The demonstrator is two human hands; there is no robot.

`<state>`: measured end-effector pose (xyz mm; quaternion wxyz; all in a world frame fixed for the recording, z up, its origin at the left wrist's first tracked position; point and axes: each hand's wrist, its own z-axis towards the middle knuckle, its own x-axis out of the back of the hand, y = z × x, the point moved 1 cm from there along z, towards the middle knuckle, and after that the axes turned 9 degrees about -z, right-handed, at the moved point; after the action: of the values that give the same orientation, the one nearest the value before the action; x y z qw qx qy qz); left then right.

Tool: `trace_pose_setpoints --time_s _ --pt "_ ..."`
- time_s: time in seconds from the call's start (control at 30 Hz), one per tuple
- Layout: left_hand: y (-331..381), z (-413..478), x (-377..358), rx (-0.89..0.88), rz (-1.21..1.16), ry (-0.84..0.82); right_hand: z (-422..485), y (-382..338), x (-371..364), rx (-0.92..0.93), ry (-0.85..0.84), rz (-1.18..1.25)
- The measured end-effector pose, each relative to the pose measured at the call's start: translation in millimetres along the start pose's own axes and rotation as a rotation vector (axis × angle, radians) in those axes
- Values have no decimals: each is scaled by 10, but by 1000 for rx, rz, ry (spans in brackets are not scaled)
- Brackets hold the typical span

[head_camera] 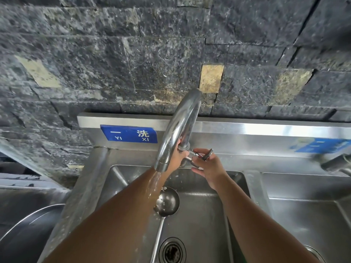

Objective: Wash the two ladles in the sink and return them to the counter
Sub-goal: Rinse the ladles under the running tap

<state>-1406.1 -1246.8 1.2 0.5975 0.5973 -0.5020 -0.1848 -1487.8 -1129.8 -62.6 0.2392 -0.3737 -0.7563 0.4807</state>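
Steel ladle (168, 203) lies in the sink (199, 230), its bowl under the running water; a second ladle I cannot see. Left hand (178, 155) has its fingers curled round the base of the faucet (180, 126), and right hand (209, 166) pinches the tap handle (206, 155). It seems better to swing the spout so the stream falls into the bowl, not on the forearm, with moderate flow.

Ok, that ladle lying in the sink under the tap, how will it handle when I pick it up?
The ladle looks like polished steel, so probably rigid. Water is splashing onto it, so its thin handle is likely slippery. The round bowl may rock or swivel if nudged.
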Motion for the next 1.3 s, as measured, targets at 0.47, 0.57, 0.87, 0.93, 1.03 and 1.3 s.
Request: trace_pose_setpoints --time_s 0.47,0.57,0.87,0.93,1.03,1.3 --pt "67 -62 -45 -54 53 89 106 -120 -82 30 101 -306" --pt "48 -42 -60 -53 64 82 102 -121 -82 25 123 -348" --pt "20 -13 -57 -66 103 107 75 -166 -92 24 132 -371" --pt "9 -7 -56 -63 103 107 75 -165 -100 30 134 -376" --pt "3 26 -61 -80 109 115 69 -177 -100 35 129 -361" --pt "-5 8 -85 -86 87 120 119 -118 -110 40 154 -420"
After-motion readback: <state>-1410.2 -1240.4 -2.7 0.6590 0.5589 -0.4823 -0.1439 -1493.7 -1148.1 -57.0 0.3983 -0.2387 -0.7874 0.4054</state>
